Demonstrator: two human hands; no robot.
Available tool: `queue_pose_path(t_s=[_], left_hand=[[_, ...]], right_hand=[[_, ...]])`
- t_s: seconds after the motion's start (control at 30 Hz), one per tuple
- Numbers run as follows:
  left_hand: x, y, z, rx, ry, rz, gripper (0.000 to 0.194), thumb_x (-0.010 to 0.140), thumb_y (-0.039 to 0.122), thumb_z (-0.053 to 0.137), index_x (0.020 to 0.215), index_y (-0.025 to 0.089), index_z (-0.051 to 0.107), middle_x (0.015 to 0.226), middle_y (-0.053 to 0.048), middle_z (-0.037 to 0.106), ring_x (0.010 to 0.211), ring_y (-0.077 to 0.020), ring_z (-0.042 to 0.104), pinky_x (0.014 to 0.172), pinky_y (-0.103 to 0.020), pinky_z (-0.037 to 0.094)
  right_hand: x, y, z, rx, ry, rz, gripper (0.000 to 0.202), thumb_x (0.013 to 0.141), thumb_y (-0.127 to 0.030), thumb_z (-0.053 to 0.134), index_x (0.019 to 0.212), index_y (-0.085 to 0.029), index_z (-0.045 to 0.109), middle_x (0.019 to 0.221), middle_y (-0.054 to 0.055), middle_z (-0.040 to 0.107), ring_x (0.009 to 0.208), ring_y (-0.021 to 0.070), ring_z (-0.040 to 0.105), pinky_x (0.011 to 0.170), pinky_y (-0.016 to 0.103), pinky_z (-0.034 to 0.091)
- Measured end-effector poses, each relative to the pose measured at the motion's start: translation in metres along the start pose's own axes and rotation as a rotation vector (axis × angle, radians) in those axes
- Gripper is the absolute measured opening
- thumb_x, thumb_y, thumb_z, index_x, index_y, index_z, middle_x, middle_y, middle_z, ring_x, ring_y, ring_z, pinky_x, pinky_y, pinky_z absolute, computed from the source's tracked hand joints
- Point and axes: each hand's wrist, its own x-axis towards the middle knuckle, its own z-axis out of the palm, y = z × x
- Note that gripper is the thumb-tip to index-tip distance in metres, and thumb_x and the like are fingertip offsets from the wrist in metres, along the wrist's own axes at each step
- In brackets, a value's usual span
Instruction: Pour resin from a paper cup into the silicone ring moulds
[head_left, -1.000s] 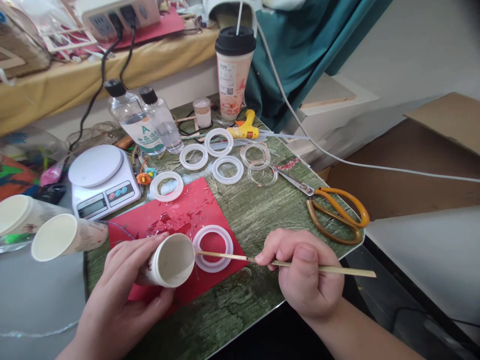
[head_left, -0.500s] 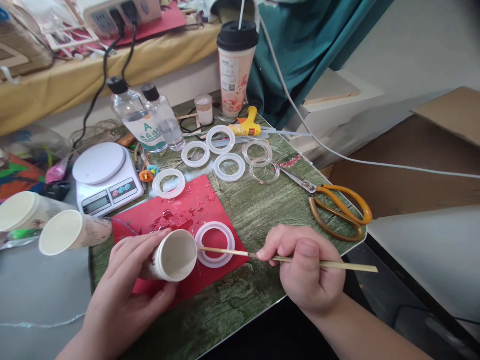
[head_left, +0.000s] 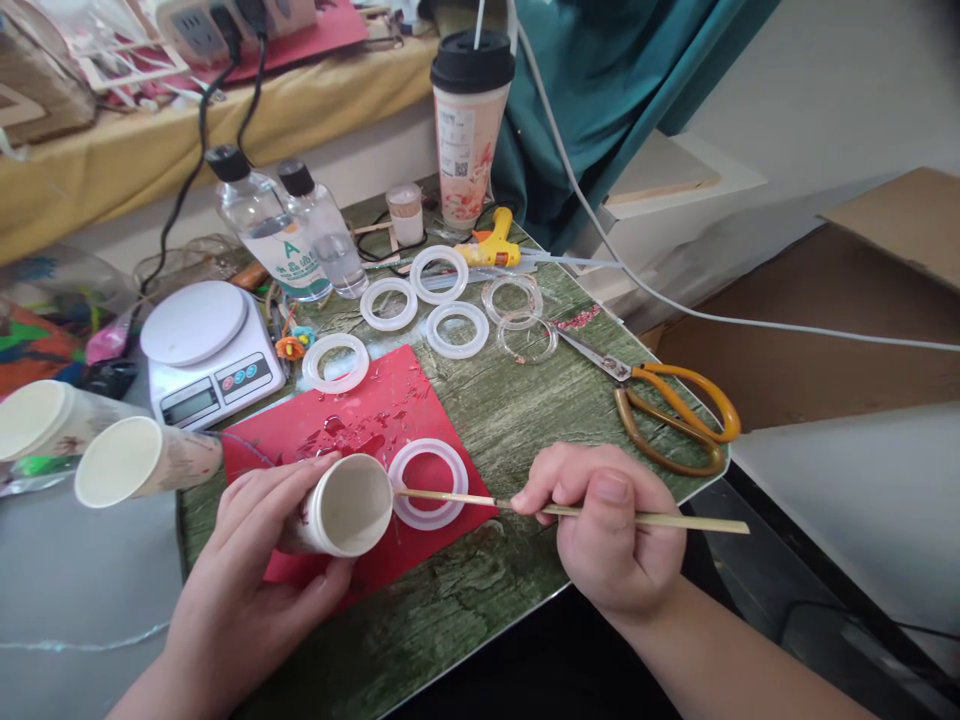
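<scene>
My left hand (head_left: 251, 570) is wrapped round a paper cup (head_left: 352, 506), its mouth tilted toward me. In my right hand (head_left: 611, 525) a thin wooden stick (head_left: 694, 522) is gripped between thumb and fingers. The stick's far tip points left, beside the cup's rim and over a white ring mold (head_left: 427, 484). That mold lies on a red sheet (head_left: 409, 385) spotted with clear wet drops. Another ring mold (head_left: 335, 364) rests at the sheet's upper edge, and several more rings lie behind it.
Orange-handled scissors (head_left: 679, 415) lie at the right. Behind are a yellow glue gun (head_left: 495, 243), a lidded drink cup (head_left: 469, 135) and two bottles (head_left: 281, 245). A kitchen scale (head_left: 214, 350) and two paper cups (head_left: 120, 462) stand at the left.
The whole view has shifted slightly, with things sitting a little further up and left. Both hands keep their holds on the cup and the stick.
</scene>
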Motion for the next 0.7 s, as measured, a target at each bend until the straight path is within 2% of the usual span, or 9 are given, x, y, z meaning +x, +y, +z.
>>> queue_pose_path(t_s=[0.27, 0.47, 0.7], left_hand=[[0.001, 0.004, 0.0, 0.004, 0.009, -0.001, 0.053, 0.109, 0.037, 0.075, 0.161, 0.033, 0.063, 0.143, -0.011, 0.084, 0.128, -0.0367, 0.083, 0.114, -0.058, 0.062], [0.007, 0.009, -0.005, 0.021, -0.006, 0.036, 0.056, 0.108, 0.032, 0.073, 0.162, 0.032, 0.061, 0.141, -0.009, 0.085, 0.122, -0.0325, 0.082, 0.102, -0.05, 0.064], [0.01, 0.012, -0.005, 0.028, -0.002, 0.048, 0.052, 0.109, 0.031, 0.07, 0.161, 0.031, 0.061, 0.141, -0.009, 0.086, 0.123, -0.0326, 0.081, 0.103, -0.05, 0.063]], right_hand=[[-0.001, -0.002, -0.001, 0.001, -0.013, 0.01, 0.034, 0.129, -0.032, 0.056, 0.101, -0.024, 0.074, 0.083, 0.005, 0.087, 0.061, 0.0159, 0.07, 0.053, 0.026, 0.057], [0.003, -0.005, 0.001, -0.025, 0.011, 0.009, 0.036, 0.13, -0.035, 0.06, 0.098, -0.023, 0.074, 0.079, 0.004, 0.086, 0.06, 0.0157, 0.071, 0.052, 0.026, 0.056], [0.005, -0.005, 0.002, -0.05, 0.034, 0.028, 0.041, 0.129, -0.039, 0.061, 0.094, -0.023, 0.073, 0.076, 0.003, 0.085, 0.058, 0.0144, 0.071, 0.05, 0.023, 0.054]])
